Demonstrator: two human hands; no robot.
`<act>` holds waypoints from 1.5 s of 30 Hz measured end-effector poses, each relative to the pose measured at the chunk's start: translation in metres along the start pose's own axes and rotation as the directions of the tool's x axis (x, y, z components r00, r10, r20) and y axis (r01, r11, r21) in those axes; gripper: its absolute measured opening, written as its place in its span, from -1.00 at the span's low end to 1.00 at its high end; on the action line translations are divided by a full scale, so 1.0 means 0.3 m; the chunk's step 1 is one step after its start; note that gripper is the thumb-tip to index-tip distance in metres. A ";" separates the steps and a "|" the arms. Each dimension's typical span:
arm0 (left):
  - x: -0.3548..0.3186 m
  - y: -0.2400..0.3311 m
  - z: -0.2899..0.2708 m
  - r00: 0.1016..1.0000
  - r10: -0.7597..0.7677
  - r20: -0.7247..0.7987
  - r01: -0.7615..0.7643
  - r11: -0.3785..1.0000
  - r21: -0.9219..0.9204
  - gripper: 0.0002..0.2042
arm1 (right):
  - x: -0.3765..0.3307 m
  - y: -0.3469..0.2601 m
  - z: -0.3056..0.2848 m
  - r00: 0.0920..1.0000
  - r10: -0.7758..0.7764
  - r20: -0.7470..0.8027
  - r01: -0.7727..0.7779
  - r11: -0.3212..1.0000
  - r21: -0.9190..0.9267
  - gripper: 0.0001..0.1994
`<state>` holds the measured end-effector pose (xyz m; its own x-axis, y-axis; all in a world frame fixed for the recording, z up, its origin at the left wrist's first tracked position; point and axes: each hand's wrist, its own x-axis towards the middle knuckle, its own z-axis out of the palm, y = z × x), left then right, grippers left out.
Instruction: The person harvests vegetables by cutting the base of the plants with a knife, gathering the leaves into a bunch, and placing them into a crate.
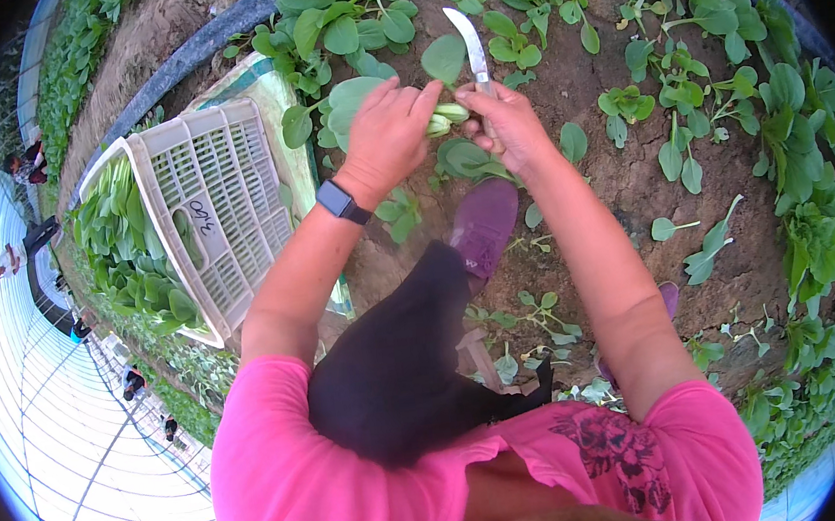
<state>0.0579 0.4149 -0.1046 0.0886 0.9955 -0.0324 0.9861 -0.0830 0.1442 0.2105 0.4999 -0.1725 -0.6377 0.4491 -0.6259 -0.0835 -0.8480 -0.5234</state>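
Note:
My left hand is closed around a bok choy. Its pale cut base points toward my right hand, and broad green leaves stick out past my left fingers. In my right hand is a small curved knife, gripped low with the blade pointing up and away from me. The right thumb and fingers are right at the base of the bok choy, touching or almost touching it. Part of the knife's handle is hidden by my fingers.
A white plastic crate, tilted in the view, holds many leafy greens on my left. Growing bok choy stands ahead, with more along the right. Loose leaves lie on the soil. My purple shoe is below my hands. Several people are far left.

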 end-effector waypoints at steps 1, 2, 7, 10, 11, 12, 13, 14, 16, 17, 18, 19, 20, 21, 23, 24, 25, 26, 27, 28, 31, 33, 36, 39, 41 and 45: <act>0.013 0.007 0.002 0.999 -0.011 0.049 0.012 1.000 -0.016 -0.39 | 0.016 -0.001 -0.009 0.998 -0.040 -0.043 0.036 0.995 -0.098 -0.86; 0.027 0.011 0.002 0.995 -0.022 0.099 0.025 0.999 -0.032 -0.41 | 0.039 -0.001 -0.018 0.993 -0.094 -0.064 0.077 0.969 -0.236 -0.84; 0.168 -0.108 -0.001 0.999 -0.054 0.007 0.052 0.985 0.166 -0.51 | 0.160 -0.016 -0.064 0.873 -0.486 -0.041 0.244 0.508 -0.826 -0.68; 0.250 -0.274 0.028 0.996 -0.087 0.023 0.077 0.961 0.266 -0.72 | 0.207 -0.037 -0.013 0.983 -0.184 0.018 0.137 0.660 -0.738 -0.58; 0.264 -0.327 0.041 0.976 -0.176 0.126 0.127 0.937 0.325 -0.74 | 0.235 -0.034 0.009 0.985 -0.171 0.023 0.130 0.652 -0.747 -0.57; 0.265 -0.373 0.062 0.934 -0.282 0.220 0.188 0.910 0.369 -0.75 | 0.265 -0.032 0.036 0.987 -0.160 0.027 0.125 0.643 -0.756 -0.55; 0.268 -0.402 0.088 0.877 -0.374 0.303 0.232 0.880 0.414 -0.76 | 0.298 -0.045 0.048 0.987 -0.158 0.024 0.120 0.633 -0.765 -0.54; 0.256 -0.424 0.114 0.850 -0.436 0.297 0.285 0.853 0.437 -0.70 | 0.368 -0.020 0.049 0.950 -0.298 0.093 0.244 0.524 -0.816 -0.51; 0.212 -0.432 0.156 0.852 -0.450 0.269 0.315 0.850 0.423 -0.68 | 0.442 -0.008 0.092 0.933 -0.336 0.131 0.279 0.444 -0.851 -0.52; 0.193 -0.433 0.172 0.852 -0.458 0.254 0.331 0.847 0.417 -0.66 | 0.469 -0.003 0.112 0.923 -0.353 0.152 0.297 0.402 -0.866 -0.52; 0.178 -0.438 0.180 0.851 -0.469 0.237 0.353 0.844 0.404 -0.60 | 0.497 -0.002 0.129 0.922 -0.348 0.170 0.301 0.367 -0.880 -0.53; 0.166 -0.443 0.187 0.860 -0.463 0.215 0.357 0.846 0.397 -0.59 | 0.523 -0.003 0.142 0.920 -0.343 0.188 0.305 0.330 -0.893 -0.54; 0.157 -0.449 0.195 0.869 -0.457 0.192 0.360 0.848 0.389 -0.58 | 0.544 -0.002 0.151 0.919 -0.338 0.204 0.308 0.293 -0.905 -0.56; 0.152 -0.452 0.195 0.876 -0.452 0.170 0.365 0.850 0.381 -0.56 | 0.560 0.002 0.162 0.924 -0.332 0.192 0.292 0.282 -0.914 -0.56; 0.150 -0.455 0.196 0.868 -0.463 0.179 0.381 0.852 0.359 -0.57 | 0.585 0.007 0.173 0.932 -0.322 0.166 0.256 0.260 -0.931 -0.56; 0.148 -0.459 0.194 0.863 -0.471 0.183 0.390 0.852 0.349 -0.57 | 0.592 0.010 0.180 0.935 -0.314 0.163 0.248 0.251 -0.936 -0.56; 0.148 -0.461 0.193 0.857 -0.481 0.183 0.402 0.848 0.346 -0.58 | 0.598 0.012 0.185 0.938 -0.307 0.160 0.240 0.241 -0.940 -0.56; 0.149 -0.463 0.193 0.852 -0.490 0.184 0.412 0.844 0.343 -0.58 | 0.605 0.013 0.188 0.941 -0.301 0.156 0.230 0.231 -0.945 -0.56; 0.147 -0.464 0.195 0.846 -0.500 0.186 0.422 0.841 0.339 -0.59 | 0.607 0.014 0.193 0.943 -0.297 0.152 0.226 0.235 -0.945 -0.57; 0.146 -0.466 0.197 0.842 -0.506 0.186 0.431 0.840 0.331 -0.60 | 0.611 0.015 0.197 0.944 -0.294 0.147 0.222 0.238 -0.946 -0.57; 0.134 -0.485 0.206 0.846 -0.504 0.175 0.437 0.843 0.313 -0.65 | 0.619 0.008 0.225 0.959 -0.252 0.129 0.192 0.244 -0.950 -0.59; 0.135 -0.495 0.206 0.873 -0.465 0.146 0.408 0.861 0.303 -0.70 | 0.628 0.002 0.235 0.969 -0.221 0.109 0.161 0.232 -0.959 -0.61; 0.146 -0.484 0.207 0.841 -0.510 0.180 0.457 0.849 0.266 -0.65 | 0.640 -0.016 0.230 0.978 -0.188 0.085 0.121 0.190 -0.974 -0.62; 0.128 -0.474 0.205 0.829 -0.515 0.217 0.463 0.851 0.248 -0.63 | 0.617 -0.027 0.222 0.982 -0.159 0.101 0.124 0.143 -0.982 -0.63; 0.105 -0.473 0.207 0.850 -0.487 0.200 0.443 0.867 0.228 -0.57 | 0.595 -0.016 0.202 0.981 -0.152 0.118 0.135 0.110 -0.985 -0.64; 0.059 -0.476 0.198 0.919 -0.370 0.134 0.353 0.926 0.135 -0.49 | 0.569 -0.030 0.174 0.972 -0.159 0.171 0.189 0.108 -0.976 -0.60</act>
<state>-0.0730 0.4418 -0.1844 -0.2646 0.9399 -0.2158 0.9632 0.2685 -0.0118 0.0624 0.5694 -0.2444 -0.7377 0.5235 -0.4263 0.6174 0.2679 -0.7396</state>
